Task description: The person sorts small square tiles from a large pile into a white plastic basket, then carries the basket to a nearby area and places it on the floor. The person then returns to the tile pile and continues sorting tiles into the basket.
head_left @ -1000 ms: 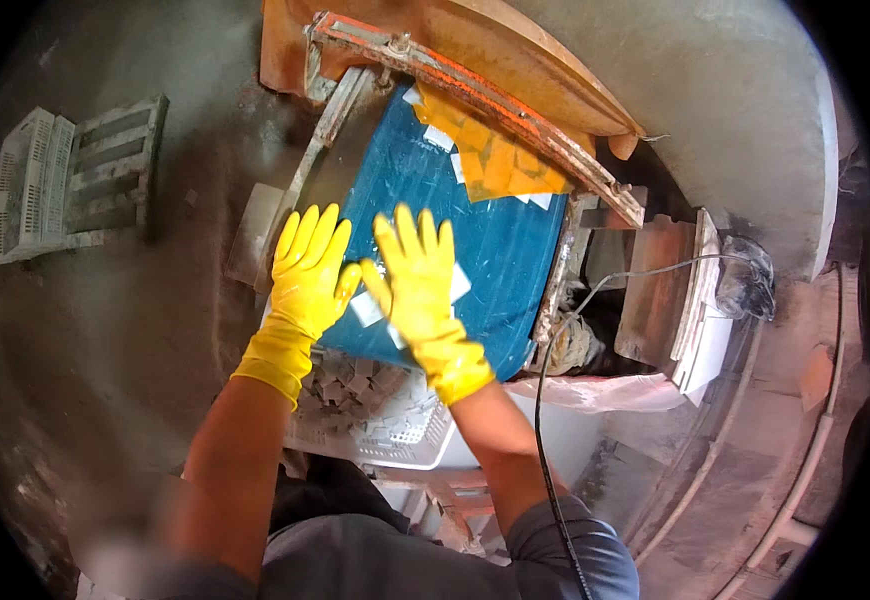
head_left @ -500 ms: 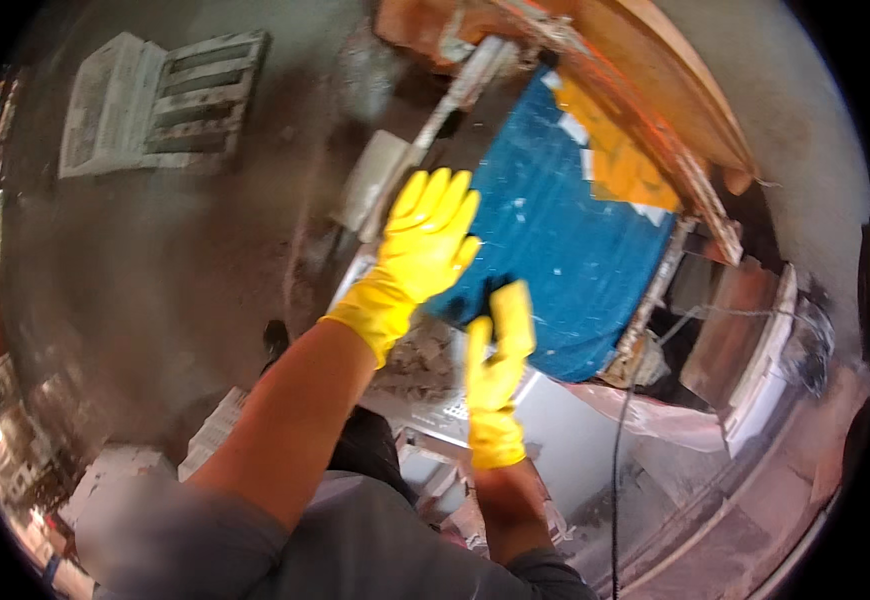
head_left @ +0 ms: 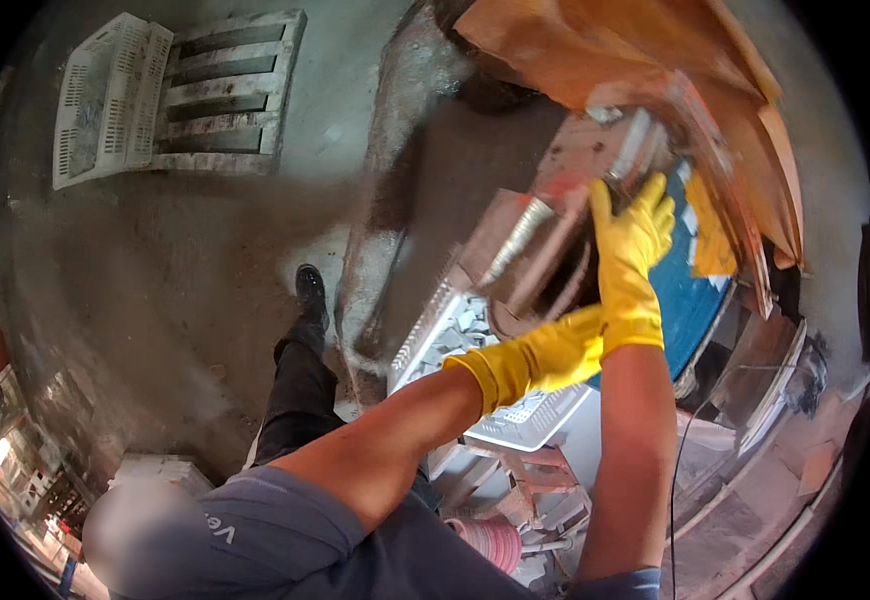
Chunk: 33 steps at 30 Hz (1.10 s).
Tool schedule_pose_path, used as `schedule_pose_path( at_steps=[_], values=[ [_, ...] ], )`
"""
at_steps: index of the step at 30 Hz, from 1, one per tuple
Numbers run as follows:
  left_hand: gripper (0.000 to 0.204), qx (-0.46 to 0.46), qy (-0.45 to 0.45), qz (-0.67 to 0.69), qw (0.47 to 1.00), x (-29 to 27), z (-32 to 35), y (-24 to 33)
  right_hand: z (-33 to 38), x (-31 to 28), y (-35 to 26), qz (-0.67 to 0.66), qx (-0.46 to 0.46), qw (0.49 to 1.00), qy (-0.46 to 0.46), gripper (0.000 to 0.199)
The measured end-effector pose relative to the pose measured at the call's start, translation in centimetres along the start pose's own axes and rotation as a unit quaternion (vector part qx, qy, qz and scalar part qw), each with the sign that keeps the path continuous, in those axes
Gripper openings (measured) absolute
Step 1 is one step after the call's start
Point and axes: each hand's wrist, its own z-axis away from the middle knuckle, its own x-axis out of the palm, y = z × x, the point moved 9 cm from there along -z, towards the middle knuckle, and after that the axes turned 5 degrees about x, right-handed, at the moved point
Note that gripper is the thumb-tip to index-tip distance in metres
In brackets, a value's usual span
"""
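My right hand (head_left: 635, 250), in a yellow rubber glove, reaches over the left edge of a blue sheet-like surface (head_left: 680, 290). Its thumb stands apart from the fingers, and nothing shows in its grasp. My left hand (head_left: 545, 355), gloved alike, stretches across to the right wrist; its fingertips are partly hidden there. To the left of both hands lie rusty brown machine parts (head_left: 565, 240) with a pale metal cylinder (head_left: 517, 240). Below them, a white slotted crate (head_left: 525, 425) holds several small grey-white pieces (head_left: 460, 335).
An orange-brown curved sheet (head_left: 645, 60) rises behind the machine. A white crate (head_left: 105, 100) leans beside a slatted pallet (head_left: 220, 90) at far left. A dark cable (head_left: 673, 490) hangs at right. A pink-red coil (head_left: 490, 543) is near my body. My booted foot (head_left: 310, 285) stands on the floor.
My right hand has moved up and right; my left has swung across toward the right wrist. The blue surface appears narrower and farther right. Brown machine parts and more of the crate now show.
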Motion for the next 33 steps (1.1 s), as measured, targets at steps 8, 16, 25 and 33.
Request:
schedule_pose_path(
  at_steps=[8, 16, 25, 33],
  values=[
    [0.064, -0.094, -0.151, -0.26, 0.949, -22.7, 18.7, -7.7, 0.1, -0.7, -2.5, -0.031, -0.075, 0.997, 0.016, 0.08],
    [0.051, -0.402, -0.038, -0.619, 0.673, -58.6, 30.4, -41.1, -1.0, 1.3, -3.0, -0.11, -0.027, 0.99, -0.08, 0.067],
    [0.04, -0.565, 0.048, -0.575, 0.59, -66.5, 23.5, -53.6, -0.3, 0.6, -0.8, 0.001, -0.156, 0.977, -0.148, 0.055],
    [0.043, -0.532, 0.052, -0.576, 0.619, -67.5, 26.2, -59.1, 0.7, 0.4, 1.2, -0.022, -0.091, 0.983, -0.157, 0.051]
  ],
)
